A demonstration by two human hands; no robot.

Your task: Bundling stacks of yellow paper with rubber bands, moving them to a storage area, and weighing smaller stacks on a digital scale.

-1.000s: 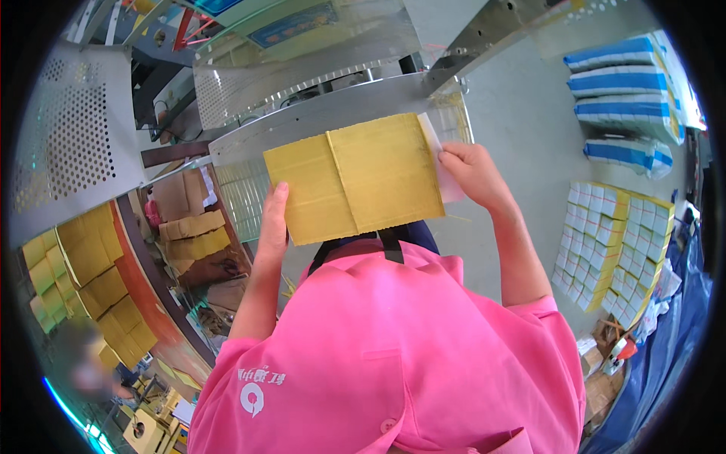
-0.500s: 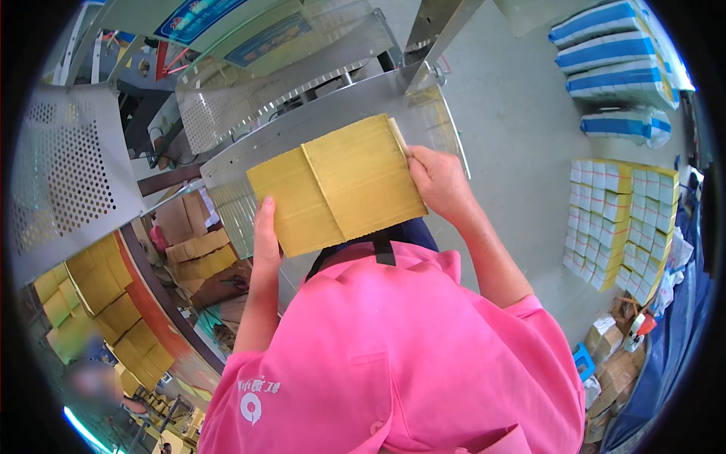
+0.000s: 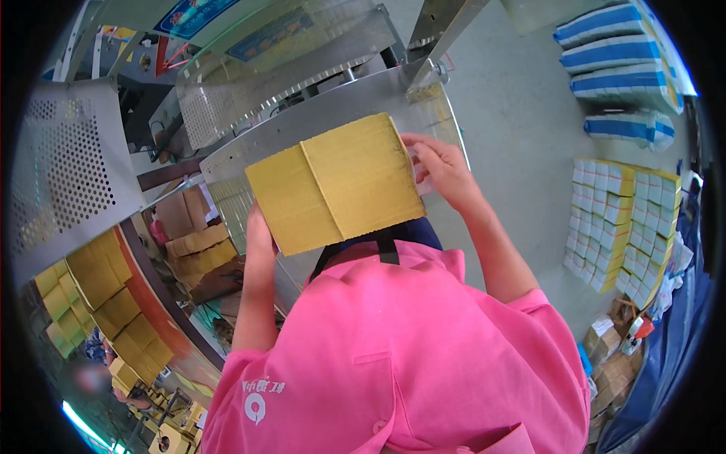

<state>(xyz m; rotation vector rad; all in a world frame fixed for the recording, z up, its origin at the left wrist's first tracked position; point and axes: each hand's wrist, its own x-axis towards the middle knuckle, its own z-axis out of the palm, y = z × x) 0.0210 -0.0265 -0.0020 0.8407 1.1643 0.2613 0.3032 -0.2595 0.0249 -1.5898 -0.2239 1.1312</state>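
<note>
A flat rectangular stack of yellow paper (image 3: 348, 178), with a raised seam across it, is tilted in front of my chest. My left hand (image 3: 261, 231) grips its near left edge; most of those fingers are hidden beneath. At the right edge my right hand (image 3: 442, 170) is closed with bent fingers, the index reaching behind the edge and the thumb beside it. Something pale shows under the right fingers, too little to name. Beyond the stack lies a grey metal machine table (image 3: 219, 163), partly covered by the stack.
A clear guard (image 3: 280, 45) and a perforated metal panel (image 3: 68, 151) stand ahead and left. Yellow sheets (image 3: 113, 303) lie at left, near a blurred person (image 3: 91, 374). On the right are blue-and-white packages (image 3: 616, 53), white-and-yellow bundles (image 3: 601, 223) and cardboard (image 3: 616, 378).
My right thumb has come off the top of the stack, and the right fingers now bend around its side. My left thumb has slid down off the top. The stack has barely moved.
</note>
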